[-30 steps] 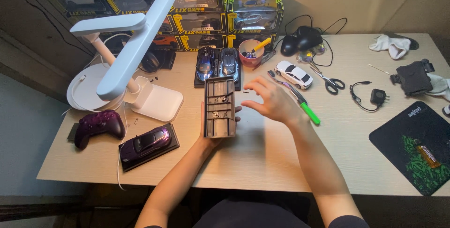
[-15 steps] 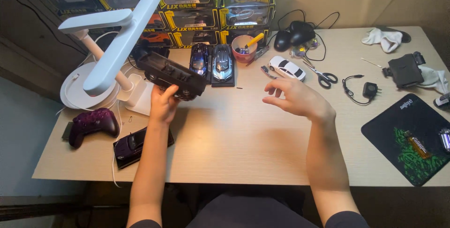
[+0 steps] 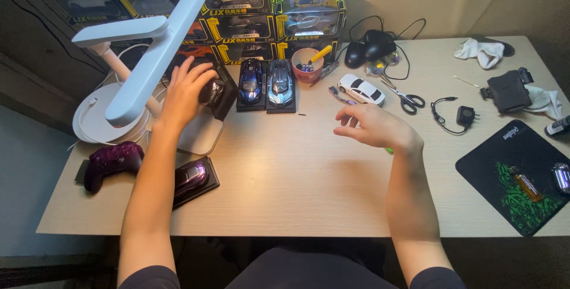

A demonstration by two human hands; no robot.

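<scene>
Resting under left hand (image 3: 185,90), black model car (image 3: 215,94) beside lamp (image 3: 148,57)

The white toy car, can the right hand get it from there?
Probably yes. The right hand hovers empty just in front of the white toy car, with only bare table between them.

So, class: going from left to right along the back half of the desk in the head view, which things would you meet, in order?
White desk lamp → left hand on a dark model car → blue model car → silver model car → pink cup → white model car → scissors → black wall charger → black pouch.
</scene>
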